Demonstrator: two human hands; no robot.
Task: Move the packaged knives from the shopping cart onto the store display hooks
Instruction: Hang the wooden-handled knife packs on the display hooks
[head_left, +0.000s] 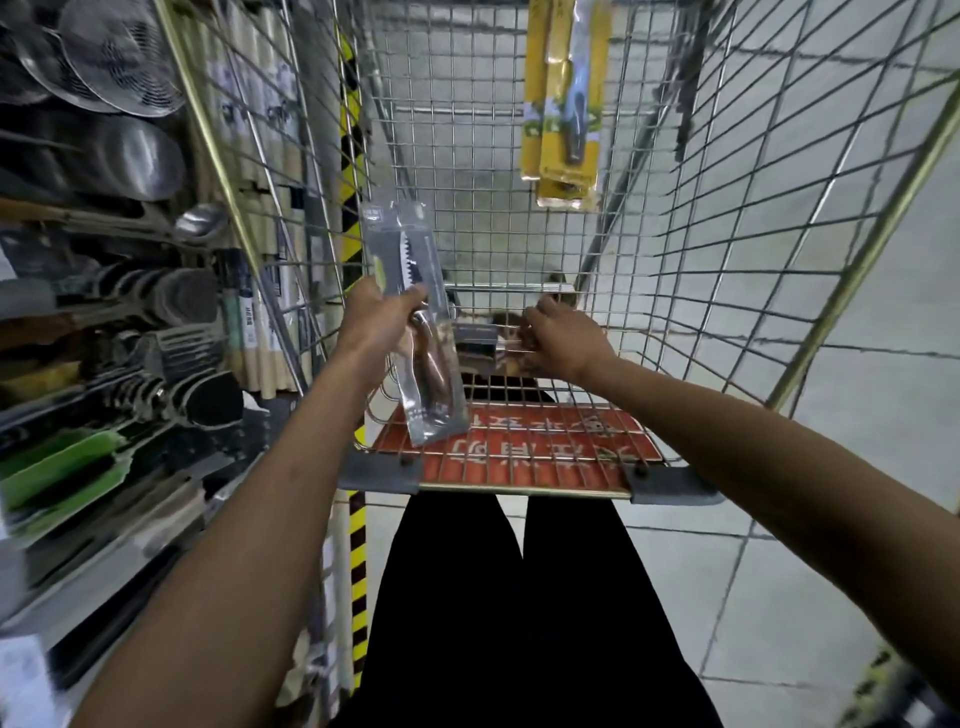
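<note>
While knives remain carted: transfer unfinished

Beside the display rack (130, 312), the left hand (382, 317) grips a serrated packaged knife (410, 260) above the shopping cart (779, 208); the right hand (563, 335) pinches a second package (475, 345) inside; yellow packs (566, 104) await farther in.

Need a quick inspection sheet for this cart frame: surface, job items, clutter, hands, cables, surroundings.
Surface: wire shopping cart, red sign panel at its near end.
Job's things: clear knife pack held up; second clear pack low in cart; yellow knife packs at far end.
Clutter: nothing seen.
Hands: left hand grips clear knife pack; right hand at second clear pack, grip unclear.
Cables: nothing seen.
Surroundings: strainers and a ladle on the left; tiled floor.
</note>
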